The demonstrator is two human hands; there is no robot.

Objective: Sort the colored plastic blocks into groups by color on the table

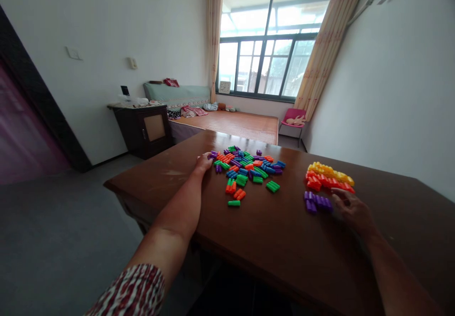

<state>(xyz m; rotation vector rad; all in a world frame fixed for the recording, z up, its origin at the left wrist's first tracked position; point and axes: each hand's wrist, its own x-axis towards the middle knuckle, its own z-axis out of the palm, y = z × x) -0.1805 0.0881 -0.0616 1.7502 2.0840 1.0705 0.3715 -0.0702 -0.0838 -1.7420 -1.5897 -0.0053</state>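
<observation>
Small ribbed plastic building pieces (245, 162) in purple, green, orange and blue lie in a loose pile on the brown table. My left hand (204, 161) is at the pile's left edge, its fingers closed around a purple piece (213, 155). To the right, yellow pieces (329, 171) and orange pieces (327, 182) lie in two rows, with a group of purple pieces (317, 202) in front of them. Beside that purple group is my right hand (350, 208), fingers partly stretched out and nothing visible in them.
A single green piece (233, 203) lies near the front of the glossy table (277, 240). Beyond the table are a bed (241, 122), a dark cabinet (144, 129) and a pink chair (293, 117). A window (266, 36) is at the back.
</observation>
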